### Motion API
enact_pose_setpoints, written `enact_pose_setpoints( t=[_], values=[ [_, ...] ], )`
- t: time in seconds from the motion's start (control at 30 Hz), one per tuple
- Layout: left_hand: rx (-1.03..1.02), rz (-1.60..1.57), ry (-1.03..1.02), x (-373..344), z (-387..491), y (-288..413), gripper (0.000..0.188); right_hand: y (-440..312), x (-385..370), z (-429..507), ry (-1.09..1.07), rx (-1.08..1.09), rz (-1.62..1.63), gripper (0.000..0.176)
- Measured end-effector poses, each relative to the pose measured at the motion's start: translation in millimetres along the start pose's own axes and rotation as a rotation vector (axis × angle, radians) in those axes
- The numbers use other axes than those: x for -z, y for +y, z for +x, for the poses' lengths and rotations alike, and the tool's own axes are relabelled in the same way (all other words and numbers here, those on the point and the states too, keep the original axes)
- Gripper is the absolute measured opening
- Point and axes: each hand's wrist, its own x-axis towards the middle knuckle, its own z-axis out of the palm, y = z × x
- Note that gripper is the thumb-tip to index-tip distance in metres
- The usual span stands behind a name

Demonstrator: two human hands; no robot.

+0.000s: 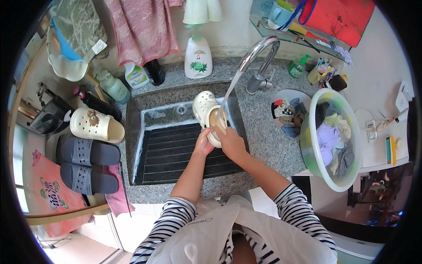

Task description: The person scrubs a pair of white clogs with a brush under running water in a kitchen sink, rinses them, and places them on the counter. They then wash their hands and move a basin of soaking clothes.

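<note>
A cream foam clog [205, 103] with vent holes is held above the sink [132, 132], toe pointing away from me. My left hand [205, 142] grips it by the heel from the left and below. Over the heel opening, my right hand [231, 142] is closed around what looks like a wooden brush [220, 126], mostly hidden by the fingers and reaching inside the shoe. Water [230, 87] runs from the chrome faucet [258, 49] onto the clog's right side. A matching clog [95, 125] with a brown bear charm rests left of the sink.
Grey slippers [90, 150] lie at the left, near pump bottles [115, 87]. A white bottle [198, 57] stands behind the sink, below a hanging pink towel [141, 33]. To the right are a basin of clothes [305, 158] and a smaller bowl of laundry [296, 94].
</note>
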Motion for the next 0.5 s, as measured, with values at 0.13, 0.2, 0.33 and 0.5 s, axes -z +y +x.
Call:
enact_pose_setpoints(
  t=[0.13, 0.2, 0.33, 0.5],
  values=[
    [-0.067, -0.018, 0.025, -0.5, -3.0, -2.5, 0.042, -6.2, 10.1, -13.8, 0.003, 0.013, -0.058, 0.049],
    [-0.11, -0.016, 0.076, -2.7, -5.1, 2.3, 0.044, -6.8, 19.4, -20.7, -0.025, -0.01, -0.115, 0.048],
    [-0.16, -0.017, 0.142, -19.5, -13.6, -19.8, 0.051, 16.7, -21.3, 32.1, -0.02, -0.04, -0.095, 0.041],
    [-0.13, -0.014, 0.042, 13.1, 3.5, 6.6, 0.044, 6.2, -4.1, 47.9, -0.239, 0.03, 0.064, 0.047]
  ],
)
